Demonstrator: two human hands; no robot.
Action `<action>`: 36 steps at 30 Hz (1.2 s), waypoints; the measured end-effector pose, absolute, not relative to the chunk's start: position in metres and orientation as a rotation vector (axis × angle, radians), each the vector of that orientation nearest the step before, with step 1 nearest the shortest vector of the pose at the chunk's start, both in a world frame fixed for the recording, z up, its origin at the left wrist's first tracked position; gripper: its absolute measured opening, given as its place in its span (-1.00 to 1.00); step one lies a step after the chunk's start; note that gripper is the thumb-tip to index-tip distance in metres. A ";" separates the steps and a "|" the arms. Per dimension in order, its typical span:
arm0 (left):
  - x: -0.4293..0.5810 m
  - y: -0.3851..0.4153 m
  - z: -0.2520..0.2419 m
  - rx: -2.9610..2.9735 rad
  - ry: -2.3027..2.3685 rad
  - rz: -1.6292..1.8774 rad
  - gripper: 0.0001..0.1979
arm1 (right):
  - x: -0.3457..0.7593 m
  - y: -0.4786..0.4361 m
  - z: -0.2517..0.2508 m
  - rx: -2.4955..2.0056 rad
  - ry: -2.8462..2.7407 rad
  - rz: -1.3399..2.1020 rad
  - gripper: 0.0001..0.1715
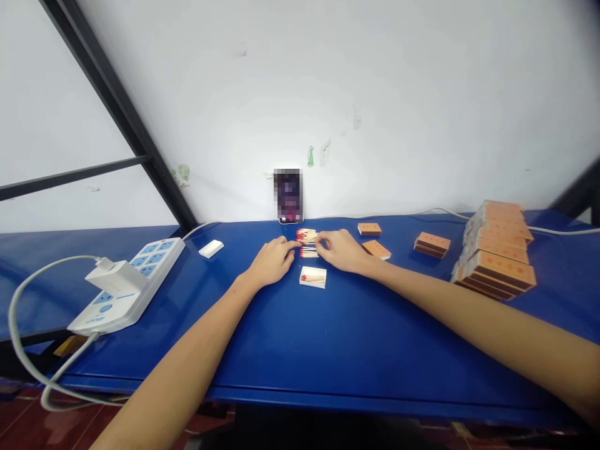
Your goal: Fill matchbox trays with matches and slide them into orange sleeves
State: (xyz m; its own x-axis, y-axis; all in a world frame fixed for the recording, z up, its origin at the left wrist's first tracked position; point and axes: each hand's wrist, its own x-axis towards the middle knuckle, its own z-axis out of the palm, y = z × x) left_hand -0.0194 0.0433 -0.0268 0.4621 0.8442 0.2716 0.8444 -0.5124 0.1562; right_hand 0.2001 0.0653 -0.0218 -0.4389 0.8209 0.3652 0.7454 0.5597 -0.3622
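Observation:
A small heap of red-tipped matches (307, 242) lies on the blue table (328, 337) near the wall. My left hand (274, 259) rests knuckles up with its fingertips pinched at the heap's left side. My right hand (342, 250) pinches the heap from the right. Just in front of the hands sits an open white matchbox tray (313, 277) with a few matches inside.
A white power strip (129, 284) with a plug and cable lies at the left. A white box (210, 249) lies beyond it. Orange matchboxes (376, 249) lie to the right, with a large stack (499, 256) at far right. A phone (287, 195) leans on the wall.

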 end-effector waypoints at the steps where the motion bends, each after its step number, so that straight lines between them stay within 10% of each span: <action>1: -0.019 0.043 -0.026 -2.687 -1.551 -0.492 -0.60 | 0.200 0.065 -0.023 -1.260 -2.308 0.184 -0.72; 36: -0.021 0.045 -0.029 -2.691 -1.538 -0.465 -0.61 | 0.203 0.063 -0.023 -0.785 -2.474 0.245 -0.65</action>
State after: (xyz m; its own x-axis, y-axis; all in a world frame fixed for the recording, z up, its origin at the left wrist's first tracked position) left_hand -0.0208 0.0448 -0.0285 0.4742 0.8416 0.2585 0.8438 -0.5182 0.1392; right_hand 0.2034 0.0632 -0.0233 -0.6919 0.5797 0.4304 0.4840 0.8147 -0.3193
